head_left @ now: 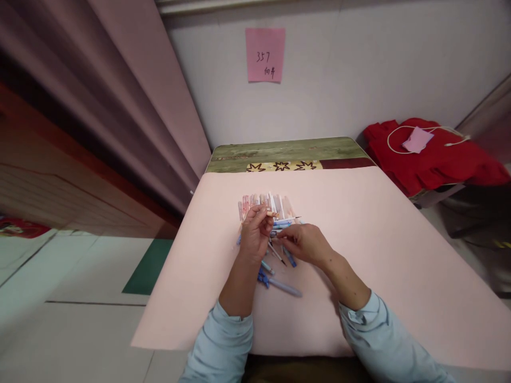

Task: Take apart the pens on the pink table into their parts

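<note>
My left hand (pixel 255 231) is closed in a pinch on a short tan-and-brown pen part (pixel 272 214), raised over the pile. Just right of it, my right hand (pixel 305 242) has thumb and fingertips pressed together low over the pens; what they grip, if anything, is too small to make out. Behind my left hand lies a row of pinkish and clear pen barrels (pixel 281 204). Blue pens (pixel 282 225) and thin refills (pixel 277 252) with dark tips lie loosely under and between the hands. Nearer me rests a pale blue pen (pixel 284 287) beside a dark blue piece (pixel 263 277).
A pale pink sheet (pixel 383 255) covers most of the table; its green wood-patterned back edge (pixel 279 151) shows. Red cloth (pixel 431 159) with a white cable (pixel 393 143) lies at right. A pink note (pixel 265 56) hangs on the wall, and a curtain (pixel 131 64) hangs at left.
</note>
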